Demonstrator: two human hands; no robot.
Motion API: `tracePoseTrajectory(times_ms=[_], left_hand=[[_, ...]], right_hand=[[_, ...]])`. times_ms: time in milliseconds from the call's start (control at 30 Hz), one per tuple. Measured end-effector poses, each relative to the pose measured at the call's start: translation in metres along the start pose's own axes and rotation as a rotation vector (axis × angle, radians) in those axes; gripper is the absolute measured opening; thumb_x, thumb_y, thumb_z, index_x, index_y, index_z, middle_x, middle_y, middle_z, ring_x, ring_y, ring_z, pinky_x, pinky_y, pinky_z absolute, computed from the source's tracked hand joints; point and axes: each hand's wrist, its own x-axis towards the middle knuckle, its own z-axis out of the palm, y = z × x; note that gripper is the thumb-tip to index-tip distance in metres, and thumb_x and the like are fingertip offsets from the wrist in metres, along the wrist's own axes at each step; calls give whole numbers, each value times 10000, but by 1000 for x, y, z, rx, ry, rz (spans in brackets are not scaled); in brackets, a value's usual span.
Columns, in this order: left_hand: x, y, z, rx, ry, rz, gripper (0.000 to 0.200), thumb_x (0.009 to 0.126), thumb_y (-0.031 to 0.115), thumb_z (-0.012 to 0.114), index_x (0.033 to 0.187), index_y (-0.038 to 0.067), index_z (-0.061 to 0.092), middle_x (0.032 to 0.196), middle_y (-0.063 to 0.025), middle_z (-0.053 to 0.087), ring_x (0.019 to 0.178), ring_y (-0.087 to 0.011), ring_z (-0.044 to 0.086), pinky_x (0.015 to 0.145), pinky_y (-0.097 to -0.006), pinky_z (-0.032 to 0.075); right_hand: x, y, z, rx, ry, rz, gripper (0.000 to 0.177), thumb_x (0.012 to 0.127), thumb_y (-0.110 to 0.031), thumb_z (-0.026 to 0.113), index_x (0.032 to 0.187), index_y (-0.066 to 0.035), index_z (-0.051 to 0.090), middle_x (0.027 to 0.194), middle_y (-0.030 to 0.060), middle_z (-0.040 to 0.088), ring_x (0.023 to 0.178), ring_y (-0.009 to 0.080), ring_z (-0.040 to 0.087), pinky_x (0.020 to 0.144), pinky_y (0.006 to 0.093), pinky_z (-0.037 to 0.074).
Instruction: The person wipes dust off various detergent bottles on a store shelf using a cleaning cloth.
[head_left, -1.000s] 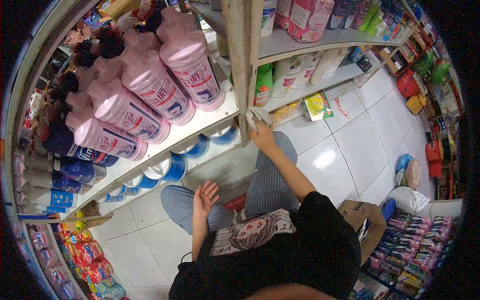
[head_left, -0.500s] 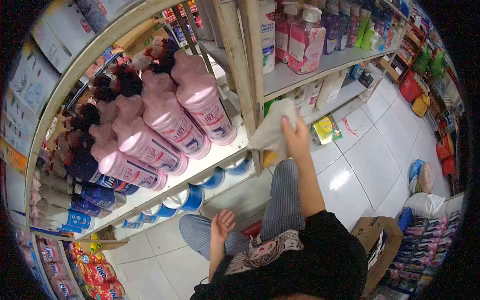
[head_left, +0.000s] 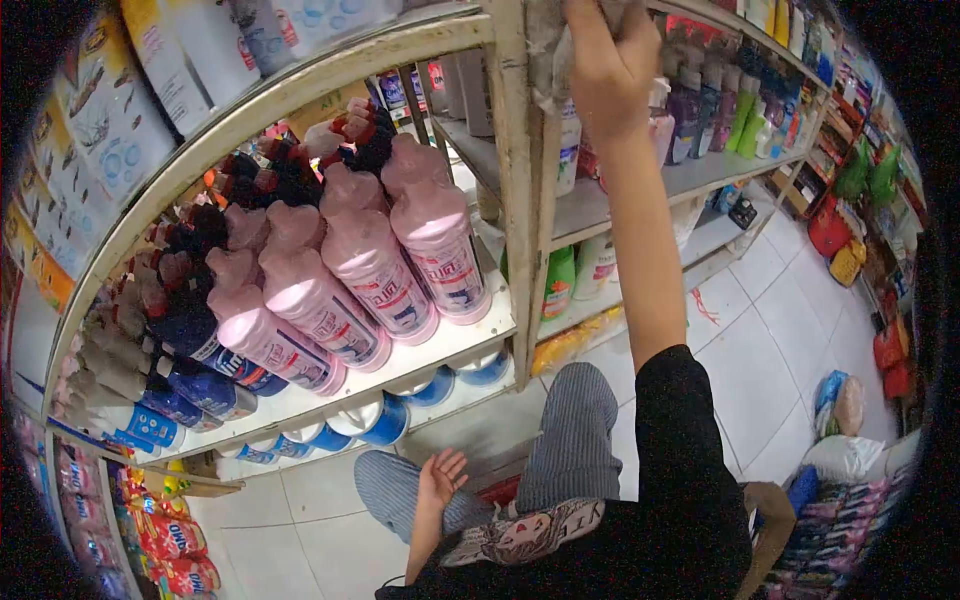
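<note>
My right hand point(head_left: 615, 75) is raised high at the top of the view, its fingers closed on a greyish-white cloth point(head_left: 549, 60). The cloth lies against the upper part of a worn, cream-coloured shelf post point(head_left: 522, 190). Part of the cloth is hidden behind the fingers. Down by my striped trouser leg point(head_left: 395, 490), my left hand point(head_left: 440, 478) hangs palm up with fingers apart and nothing in it. Left of the post stand pink bottles point(head_left: 375, 270) in a row on a white shelf point(head_left: 455, 345).
Dark blue bottles point(head_left: 240, 370) crowd behind the pink ones. Blue and white tubs point(head_left: 383, 418) fill the low shelf. Right of the post, a grey shelf point(head_left: 640, 190) carries pump bottles point(head_left: 690, 120). A cardboard box point(head_left: 765, 530) stands at my right side on the tiled floor.
My right hand has moved up with the cloth, from beside the lower post to its upper part. The camera view has shifted slightly. My left hand stays open near my knee.
</note>
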Motion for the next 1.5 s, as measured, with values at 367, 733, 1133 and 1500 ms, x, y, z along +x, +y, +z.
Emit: tracePoseTrajectory(times_ms=[367, 733, 1133, 1500], left_hand=[[4, -2, -7, -15, -30, 10, 399, 766, 357, 311, 1053, 91, 391, 1047, -96, 444, 959, -215, 419, 737, -387, 335], [-2, 0, 1, -13, -22, 20, 395, 776, 360, 299, 1045, 89, 398, 1033, -86, 461, 928, -196, 441, 727, -357, 324], [4, 1, 3, -8, -10, -25, 395, 779, 352, 302, 1055, 84, 390, 1014, -85, 472, 923, -195, 443, 717, -362, 330], [6, 1, -2, -32, -6, -34, 400, 761, 374, 334, 1045, 103, 411, 1001, -79, 479, 934, -199, 437, 727, -367, 328]], right_hand=[[-55, 46, -22, -523, -129, -89, 454, 578, 28, 425, 1030, 44, 391, 1137, 174, 343, 1021, 306, 364, 822, 313, 316], [-99, 51, -32, -630, -161, -238, 490, 599, 98, 364, 1087, 67, 333, 1133, 162, 358, 1035, 237, 370, 848, 275, 281], [11, 42, -9, -427, -174, -450, 399, 596, 37, 364, 989, 56, 430, 933, 213, 486, 875, 299, 484, 735, 288, 369], [-56, 51, -29, -772, -120, -408, 452, 548, 32, 367, 996, 53, 426, 969, 172, 488, 846, 252, 515, 653, 265, 415]])
